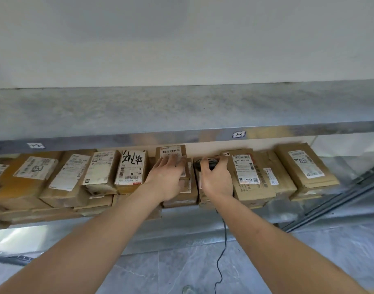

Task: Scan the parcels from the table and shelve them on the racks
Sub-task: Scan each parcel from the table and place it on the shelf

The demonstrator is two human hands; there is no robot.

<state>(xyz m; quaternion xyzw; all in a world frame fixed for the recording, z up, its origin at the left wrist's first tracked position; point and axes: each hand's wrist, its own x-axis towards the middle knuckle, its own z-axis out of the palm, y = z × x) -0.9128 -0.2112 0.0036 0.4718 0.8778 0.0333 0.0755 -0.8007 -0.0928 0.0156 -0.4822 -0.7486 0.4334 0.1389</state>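
Bare arms reach over grey stone floor (182, 270) to a shiny metal shelf (234, 228). Left hand (167, 177) lies flat on a brown cardboard parcel (185, 183); right hand (215, 179) grips a black scanner (205, 163).

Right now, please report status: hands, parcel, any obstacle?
Left hand flat on parcel at the rack. Right hand grips corded scanner. Neighbouring parcels crowd both sides.

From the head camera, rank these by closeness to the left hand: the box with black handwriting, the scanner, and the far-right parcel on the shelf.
1. Box with black handwriting, just left of the left hand.
2. Scanner, to its right, gripped by the right hand.
3. Far-right parcel, at the shelf's right end.
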